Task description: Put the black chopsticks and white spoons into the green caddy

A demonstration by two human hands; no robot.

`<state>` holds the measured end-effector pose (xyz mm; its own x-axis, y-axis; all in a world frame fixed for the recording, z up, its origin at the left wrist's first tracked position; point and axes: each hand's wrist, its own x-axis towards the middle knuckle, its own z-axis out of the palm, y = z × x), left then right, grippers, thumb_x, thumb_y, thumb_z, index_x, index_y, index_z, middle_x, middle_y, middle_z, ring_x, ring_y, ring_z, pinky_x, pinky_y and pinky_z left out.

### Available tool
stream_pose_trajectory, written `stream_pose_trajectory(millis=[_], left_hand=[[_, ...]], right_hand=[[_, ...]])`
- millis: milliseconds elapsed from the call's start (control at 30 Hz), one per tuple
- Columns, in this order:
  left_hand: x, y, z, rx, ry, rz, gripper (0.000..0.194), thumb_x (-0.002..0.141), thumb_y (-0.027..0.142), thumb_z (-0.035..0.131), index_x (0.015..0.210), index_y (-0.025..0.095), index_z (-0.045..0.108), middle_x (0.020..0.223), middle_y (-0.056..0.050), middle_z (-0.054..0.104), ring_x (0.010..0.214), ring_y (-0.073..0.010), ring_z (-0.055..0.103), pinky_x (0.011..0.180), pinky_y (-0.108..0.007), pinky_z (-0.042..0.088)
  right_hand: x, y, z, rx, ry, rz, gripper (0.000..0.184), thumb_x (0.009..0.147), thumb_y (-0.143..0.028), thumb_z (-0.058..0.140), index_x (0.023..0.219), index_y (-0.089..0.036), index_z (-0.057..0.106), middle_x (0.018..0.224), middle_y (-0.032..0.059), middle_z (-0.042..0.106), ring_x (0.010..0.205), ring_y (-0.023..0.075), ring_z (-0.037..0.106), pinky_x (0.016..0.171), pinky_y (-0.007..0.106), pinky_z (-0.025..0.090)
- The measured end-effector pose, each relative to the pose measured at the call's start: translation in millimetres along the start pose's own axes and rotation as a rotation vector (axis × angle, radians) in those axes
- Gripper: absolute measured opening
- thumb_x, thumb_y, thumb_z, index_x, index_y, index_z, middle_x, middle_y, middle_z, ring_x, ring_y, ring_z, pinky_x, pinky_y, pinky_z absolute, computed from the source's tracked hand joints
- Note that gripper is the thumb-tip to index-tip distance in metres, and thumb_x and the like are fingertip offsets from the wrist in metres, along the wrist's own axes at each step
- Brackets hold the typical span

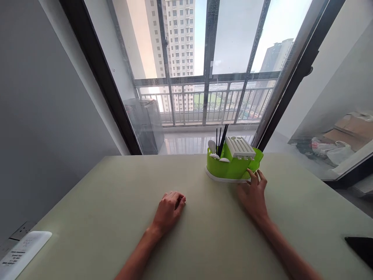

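A green utensil caddy (219,169) with a white base stands toward the far edge of the table. White spoons (212,146) and black chopsticks (223,140) stick up at its left end, and a white slotted knife block (240,147) sits in its middle. My right hand (254,196) is at the caddy's front right side, fingers apart; the fingertips overlap its wall, but contact is unclear. My left hand (170,207) rests on the table to the left, its fingers curled closed with nothing visible in them.
The pale table (110,210) ends at glass doors (189,144) facing a balcony. A white power strip or similar device (25,249) lies at the table's left edge, below a wall socket (22,230). Part of a black object (361,249) shows at the right edge.
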<state>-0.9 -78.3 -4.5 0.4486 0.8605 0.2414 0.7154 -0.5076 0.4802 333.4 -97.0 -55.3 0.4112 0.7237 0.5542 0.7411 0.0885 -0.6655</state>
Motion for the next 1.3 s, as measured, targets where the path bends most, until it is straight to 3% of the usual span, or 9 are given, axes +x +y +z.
stream_pose_trajectory(millis=[100, 200, 367, 467, 700, 833, 1067, 1300], left_hand=[[0.2, 0.0, 0.4, -0.006, 0.005, 0.002, 0.029, 0.103, 0.037, 0.043, 0.091, 0.021, 0.064, 0.093, -0.004, 0.072, 0.088, -0.021, 0.064, 0.089, -0.038, 0.045], [0.6, 0.3, 0.0, -0.006, 0.003, 0.002, 0.029, 0.103, 0.036, 0.042, 0.091, 0.021, 0.063, 0.094, -0.004, 0.073, 0.088, -0.0209, 0.065, 0.089, -0.038, 0.045], [1.8, 0.5, -0.9, 0.001, 0.006, 0.0, 0.028, 0.103, 0.036, 0.042, 0.09, 0.022, 0.063, 0.093, -0.004, 0.073, 0.088, -0.0215, 0.065, 0.089, -0.039, 0.046], [2.2, -0.2, -0.6, -0.002, 0.009, 0.004, 0.028, 0.103, 0.036, 0.042, 0.09, 0.022, 0.063, 0.093, -0.004, 0.072, 0.088, -0.0213, 0.065, 0.088, -0.037, 0.046], [2.6, 1.6, -1.6, -0.001, 0.012, -0.009, 0.03, 0.102, 0.037, 0.042, 0.088, 0.021, 0.064, 0.09, -0.005, 0.072, 0.083, -0.0211, 0.063, 0.085, -0.036, 0.045], [2.6, 2.1, -1.9, -0.052, 0.051, -0.081, 0.034, 0.101, 0.041, 0.042, 0.086, 0.021, 0.065, 0.083, -0.005, 0.069, 0.075, -0.0196, 0.059, 0.075, -0.032, 0.044], [3.1, 1.7, -6.3, -0.226, 0.206, -0.288, 0.045, 0.099, 0.055, 0.042, 0.091, 0.02, 0.068, 0.073, -0.001, 0.066, 0.061, -0.0166, 0.052, 0.063, -0.028, 0.039], [4.6, 2.1, -11.1, -0.299, 0.255, -0.363, 0.048, 0.095, 0.062, 0.045, 0.091, 0.021, 0.07, 0.066, 0.001, 0.059, 0.059, -0.0164, 0.047, 0.06, -0.027, 0.037]], right_hand=[[-6.7, -20.3, 2.4, 0.019, -0.079, -0.008, 0.062, 0.088, -0.033, 0.055, 0.147, -0.024, 0.037, 0.158, 0.0183, 0.014, 0.152, 0.0366, 0.021, 0.111, 0.059, 0.042], [-12.4, -33.8, 5.1, 0.046, -0.107, -0.049, 0.057, 0.089, -0.029, 0.056, 0.144, -0.03, 0.04, 0.16, 0.0142, 0.014, 0.151, 0.035, 0.024, 0.112, 0.058, 0.041], [-17.2, -42.5, 9.9, 0.094, -0.163, -0.155, 0.05, 0.09, -0.024, 0.057, 0.138, -0.029, 0.047, 0.166, 0.0103, 0.004, 0.154, 0.0353, 0.017, 0.117, 0.059, 0.035], [-17.2, -45.1, 10.1, 0.125, -0.18, -0.192, 0.047, 0.089, -0.022, 0.059, 0.135, -0.029, 0.051, 0.168, 0.0073, -0.001, 0.155, 0.0353, 0.012, 0.116, 0.058, 0.037], [-14.2, -47.5, 7.9, 0.177, -0.195, -0.219, 0.044, 0.087, -0.02, 0.061, 0.13, -0.027, 0.058, 0.17, 0.0048, 0.001, 0.153, 0.0342, 0.022, 0.118, 0.055, 0.036], [-14.6, -50.1, 7.8, 0.212, -0.184, -0.263, 0.043, 0.086, -0.019, 0.061, 0.128, -0.028, 0.061, 0.169, 0.003, 0.008, 0.154, 0.0335, 0.022, 0.121, 0.055, 0.034], [-17.2, -55.6, 4.8, 0.271, -0.173, -0.32, 0.034, 0.087, -0.016, 0.063, 0.12, -0.026, 0.066, 0.17, 0.0006, -0.003, 0.154, 0.0371, 0.018, 0.122, 0.058, 0.031], [-17.9, -60.1, 2.3, 0.31, -0.153, -0.368, 0.028, 0.087, -0.016, 0.064, 0.113, -0.026, 0.067, 0.166, 0.0041, 0.01, 0.154, 0.0362, 0.02, 0.121, 0.061, 0.031]])
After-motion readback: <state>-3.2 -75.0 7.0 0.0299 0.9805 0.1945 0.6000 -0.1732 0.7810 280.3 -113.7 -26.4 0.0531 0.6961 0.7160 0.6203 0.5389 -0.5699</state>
